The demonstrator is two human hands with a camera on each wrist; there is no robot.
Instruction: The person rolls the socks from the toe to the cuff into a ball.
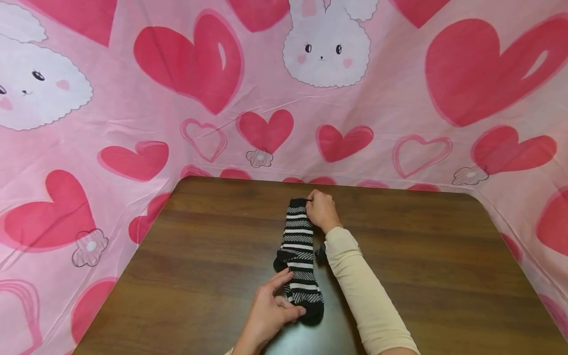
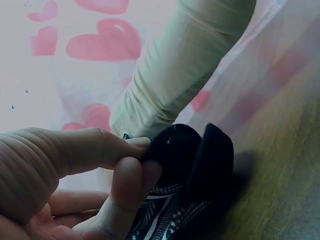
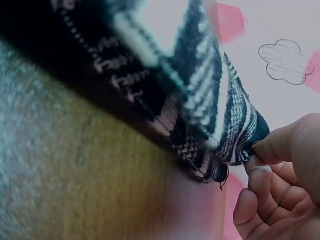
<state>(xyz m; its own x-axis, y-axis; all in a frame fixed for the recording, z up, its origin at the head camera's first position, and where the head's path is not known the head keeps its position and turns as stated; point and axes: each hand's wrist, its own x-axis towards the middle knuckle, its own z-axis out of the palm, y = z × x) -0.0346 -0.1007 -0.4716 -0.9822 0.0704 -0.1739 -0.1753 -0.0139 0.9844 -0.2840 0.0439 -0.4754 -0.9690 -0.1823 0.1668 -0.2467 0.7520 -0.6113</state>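
A black sock with white and grey stripes (image 1: 301, 236) lies lengthwise over the table, its cuff at the far end and its black toe toward me. My left hand (image 1: 270, 308) pinches the sock near the toe between thumb and finger. Two black toe ends show in the left wrist view: the pinched toe (image 2: 172, 142) and a second toe (image 2: 216, 155) close beside it. At the far end, my right hand (image 1: 323, 211) pinches the cuff's right corner. The right wrist view shows two striped layers, with the upper layer (image 3: 240, 125) in the fingertips and a lower layer (image 3: 202, 167) beneath.
The brown wooden table (image 1: 199, 256) has rounded far corners. A pink sheet (image 1: 248, 98) with hearts and rabbits hangs behind it and along the sides. A small black object (image 1: 320, 253) sits at the right wrist, beside the sock.
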